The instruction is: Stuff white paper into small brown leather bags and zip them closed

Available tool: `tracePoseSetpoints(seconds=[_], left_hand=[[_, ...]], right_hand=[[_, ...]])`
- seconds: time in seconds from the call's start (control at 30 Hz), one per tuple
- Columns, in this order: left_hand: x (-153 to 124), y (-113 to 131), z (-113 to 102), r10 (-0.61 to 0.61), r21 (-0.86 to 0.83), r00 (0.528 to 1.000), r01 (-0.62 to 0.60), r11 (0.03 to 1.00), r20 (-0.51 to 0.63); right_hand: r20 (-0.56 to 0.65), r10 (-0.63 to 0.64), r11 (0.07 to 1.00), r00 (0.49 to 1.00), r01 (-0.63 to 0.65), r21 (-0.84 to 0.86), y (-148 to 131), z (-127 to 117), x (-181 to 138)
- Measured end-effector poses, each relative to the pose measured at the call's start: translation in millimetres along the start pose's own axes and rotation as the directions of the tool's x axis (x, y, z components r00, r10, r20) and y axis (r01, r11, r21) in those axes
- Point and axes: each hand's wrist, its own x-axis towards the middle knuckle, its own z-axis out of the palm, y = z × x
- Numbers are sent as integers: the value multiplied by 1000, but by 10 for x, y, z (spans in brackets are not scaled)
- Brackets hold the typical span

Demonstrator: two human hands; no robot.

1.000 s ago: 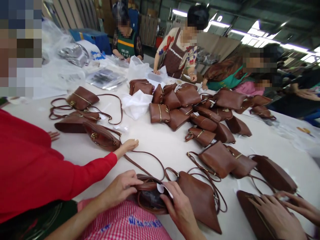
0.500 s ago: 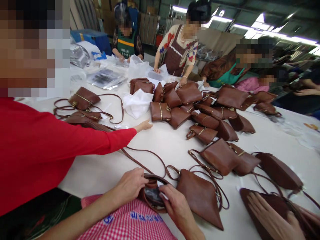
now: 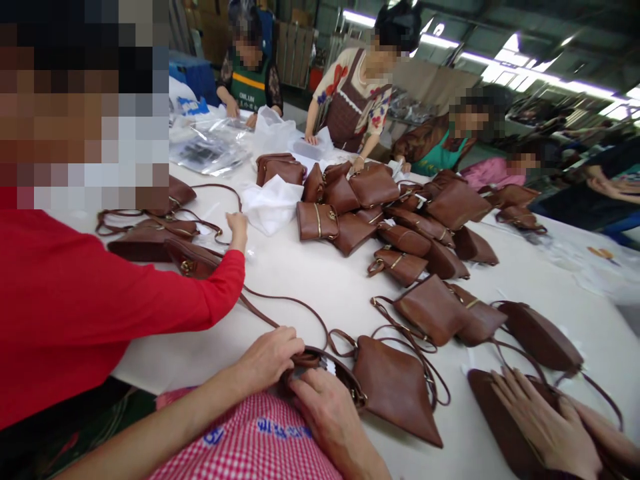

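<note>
A brown leather handbag point(image 3: 356, 387) is held open at the table's near edge, against a red checked apron point(image 3: 250, 433). My left hand point(image 3: 273, 357) is closed on the left side of its rim. Over the near side of the opening, my right hand point(image 3: 325, 407) is curled on the bag, its fingertips partly hidden inside. A small white tag point(image 3: 329, 365) shows in the opening just beyond my right hand. Touching distance to the right, another brown bag point(image 3: 395, 387) lies flat with its strap looped.
A pile of brown bags point(image 3: 375, 187) covers the table's middle. A co-worker's red sleeve point(image 3: 175, 300) reaches in from the left, near white wrapping point(image 3: 273, 203). At right, another person's hand point(image 3: 545, 420) rests on a dark brown bag point(image 3: 493, 407). Several people stand across the table.
My right hand has moved left and deeper over the bag's opening; the white piece is no longer at its fingers. The red-sleeved arm has drawn back left.
</note>
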Motion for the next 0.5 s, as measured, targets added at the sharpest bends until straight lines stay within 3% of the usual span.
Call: tracePoseSetpoints(seconds=[0.2, 0.37, 0.5], left_hand=[[1, -99, 89, 185, -196, 979, -197, 961, -81], [9, -152, 144, 158, -244, 976, -191, 951, -150], [-18, -159, 199, 163, -239, 961, -216, 947, -223]], right_hand=[[-8, -50, 998, 999, 50, 22, -32, 75, 42], [25, 55, 997, 998, -54, -61, -108, -82, 41], [-36, 11, 978, 999, -19, -207, -155, -80, 49]])
